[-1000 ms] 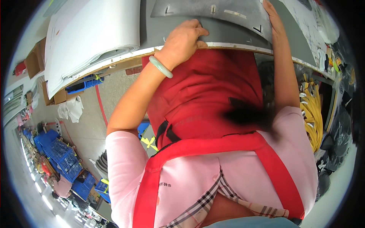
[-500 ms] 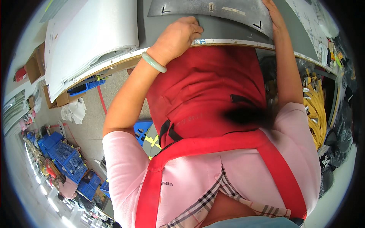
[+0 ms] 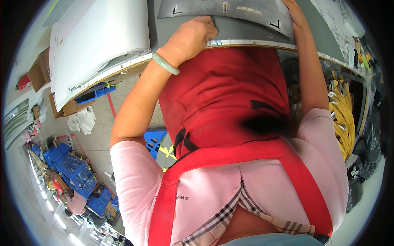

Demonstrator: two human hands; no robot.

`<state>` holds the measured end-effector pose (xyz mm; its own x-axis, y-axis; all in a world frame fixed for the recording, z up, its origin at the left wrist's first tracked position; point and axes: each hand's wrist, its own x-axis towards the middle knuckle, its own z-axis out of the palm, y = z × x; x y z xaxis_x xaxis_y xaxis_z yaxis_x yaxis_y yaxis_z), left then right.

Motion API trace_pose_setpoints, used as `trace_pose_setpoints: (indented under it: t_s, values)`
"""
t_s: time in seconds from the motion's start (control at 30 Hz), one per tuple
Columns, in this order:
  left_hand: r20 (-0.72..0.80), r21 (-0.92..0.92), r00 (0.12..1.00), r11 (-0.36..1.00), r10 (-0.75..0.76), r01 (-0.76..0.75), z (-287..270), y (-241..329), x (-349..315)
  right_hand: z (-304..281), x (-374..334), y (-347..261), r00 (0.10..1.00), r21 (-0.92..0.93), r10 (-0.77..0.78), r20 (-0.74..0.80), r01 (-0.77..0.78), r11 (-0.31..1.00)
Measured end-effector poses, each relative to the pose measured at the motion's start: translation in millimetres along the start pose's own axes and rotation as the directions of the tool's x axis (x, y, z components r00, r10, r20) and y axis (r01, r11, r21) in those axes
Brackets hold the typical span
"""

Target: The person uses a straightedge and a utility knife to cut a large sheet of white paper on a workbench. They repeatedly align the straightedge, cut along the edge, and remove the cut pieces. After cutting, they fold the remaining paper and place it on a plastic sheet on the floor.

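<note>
As one bare right hand (image 3: 297,19) touches the right edge of one curved, stiff-looking grey panel (image 3: 262,19) on one flat dark-grey sheet (image 3: 242,31), apparently steadying it, one bare left hand (image 3: 191,37) curls nearby; whether either grasps anything is unclear. Repositioning likely calls for steady support.

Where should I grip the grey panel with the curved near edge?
Probably the right edge of the grey panel, coming from the right, where the right hand sits. The panel looks thin and broad, so pinching its rim, thumb on top, should suit better than grasping its face.
</note>
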<state>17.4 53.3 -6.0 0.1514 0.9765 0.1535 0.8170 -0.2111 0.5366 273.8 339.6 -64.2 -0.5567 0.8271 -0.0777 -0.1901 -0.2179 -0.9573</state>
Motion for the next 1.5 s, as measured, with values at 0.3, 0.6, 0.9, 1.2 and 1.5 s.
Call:
trace_pose_setpoints:
  t_s: [0.3, 0.6, 0.9, 1.2, 1.5]
  values:
    - [0.009, -0.005, 0.999, 0.999, 0.048, -0.048, 2, -4, 2, 8, -5, -2, 1.000, 0.003, -0.002, -0.030, 0.002, 1.000]
    - [-0.162, 0.056, 0.983, 0.996, 0.084, -0.076, 24, 23, 13, 7, -6, -2, 0.999, -0.053, -0.021, -0.042, 0.018, 0.998]
    - [-0.090, 0.040, 0.993, 0.997, 0.073, -0.069, 30, 17, 21, 15, -10, -5, 1.000, 0.003, -0.010, -0.002, 0.010, 1.000]
    - [-0.094, 0.059, 0.993, 0.996, 0.065, -0.060, 26, 24, 20, 7, -4, 1, 1.000, -0.001, -0.016, -0.014, 0.016, 1.000]
    - [-0.058, 0.159, 0.996, 0.985, 0.072, -0.062, 25, 29, 9, 12, -6, 0, 1.000, -0.020, -0.018, -0.004, 0.018, 1.000]
